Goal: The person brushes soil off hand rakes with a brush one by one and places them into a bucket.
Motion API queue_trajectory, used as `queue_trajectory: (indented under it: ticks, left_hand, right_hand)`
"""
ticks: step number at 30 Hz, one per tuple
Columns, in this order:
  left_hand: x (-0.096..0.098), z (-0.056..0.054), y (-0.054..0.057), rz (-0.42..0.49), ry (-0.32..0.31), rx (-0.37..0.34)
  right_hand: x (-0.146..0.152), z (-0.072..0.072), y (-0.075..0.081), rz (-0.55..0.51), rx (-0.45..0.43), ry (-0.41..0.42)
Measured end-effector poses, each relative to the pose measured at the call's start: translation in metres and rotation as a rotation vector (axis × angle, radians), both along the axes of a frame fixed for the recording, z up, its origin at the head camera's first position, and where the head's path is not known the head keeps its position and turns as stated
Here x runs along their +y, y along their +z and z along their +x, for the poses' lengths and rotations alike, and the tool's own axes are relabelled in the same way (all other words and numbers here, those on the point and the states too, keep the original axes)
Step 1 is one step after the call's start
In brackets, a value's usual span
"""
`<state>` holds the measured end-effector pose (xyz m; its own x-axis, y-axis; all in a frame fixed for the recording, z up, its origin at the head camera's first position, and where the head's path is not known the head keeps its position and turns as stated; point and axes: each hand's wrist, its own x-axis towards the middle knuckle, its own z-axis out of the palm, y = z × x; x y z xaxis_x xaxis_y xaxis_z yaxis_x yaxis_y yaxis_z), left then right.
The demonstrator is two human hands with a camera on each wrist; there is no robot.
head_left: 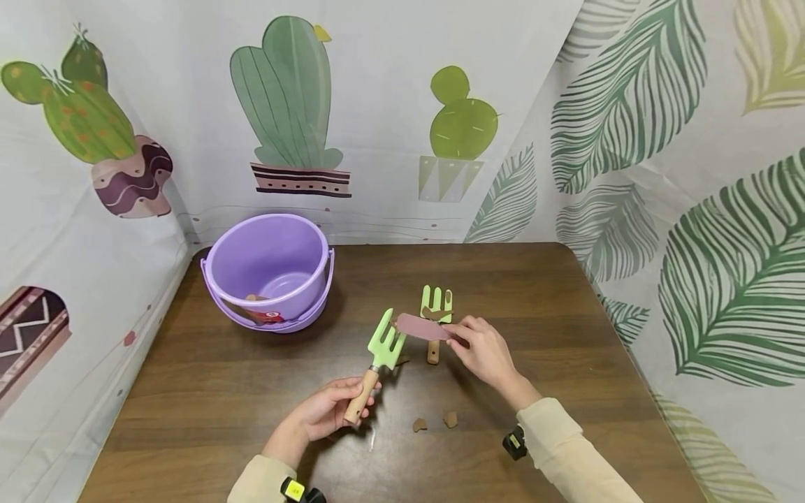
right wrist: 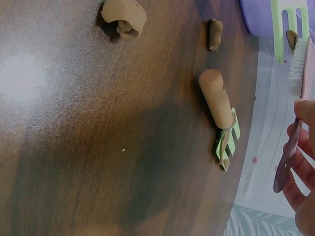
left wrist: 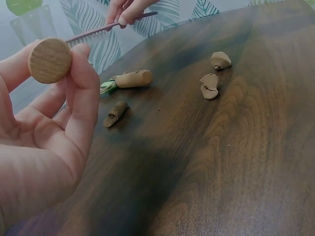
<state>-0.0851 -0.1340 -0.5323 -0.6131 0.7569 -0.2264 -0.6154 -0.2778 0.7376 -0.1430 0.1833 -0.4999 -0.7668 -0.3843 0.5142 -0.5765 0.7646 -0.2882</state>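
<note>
My left hand [head_left: 330,406] grips the wooden handle of a light green garden fork [head_left: 385,346], held over the table with its tines up. A pink brush [head_left: 423,327] is pinched in my right hand [head_left: 487,351]. In the right wrist view its white bristles [right wrist: 297,69] face the fork's tines, right at a brown clay-like lump [right wrist: 292,37] on them. Below the brush, a second green fork [head_left: 433,353] lies on the table, brown clay-like bits [head_left: 435,314] across its tines.
A purple bucket [head_left: 302,307] with a brown thing inside stands at the back left. Loose brown pieces [head_left: 419,425] lie on the table's near middle, and another brown piece [left wrist: 116,114] lies by the second fork. Patterned cloth [head_left: 377,140] hangs behind the dark wooden table [head_left: 522,279].
</note>
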Motion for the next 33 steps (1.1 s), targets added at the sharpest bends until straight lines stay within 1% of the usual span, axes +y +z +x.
queue_trajectory:
  ticks: [7, 13, 19, 23, 33]
  left_hand:
    - [0.002, 0.001, -0.002, -0.004, 0.008, -0.022]
    - [0.002, 0.001, -0.003, -0.024, 0.017, -0.018]
    - [0.006, 0.000, -0.002, -0.025, 0.005, -0.009]
    - [0.006, 0.001, -0.001, -0.028, 0.002, -0.005]
    - [0.003, 0.003, 0.003, -0.043, -0.008, -0.008]
  right_hand:
    - [0.001, 0.003, 0.000, -0.009, -0.005, -0.009]
    - [-0.005, 0.003, 0.002, -0.043, 0.000, 0.022]
    - [-0.014, 0.002, 0.002, -0.010, 0.042, 0.045]
    - [-0.014, 0.001, 0.001, 0.006, 0.057, 0.036]
    - [-0.006, 0.000, 0.000, 0.014, 0.012, 0.022]
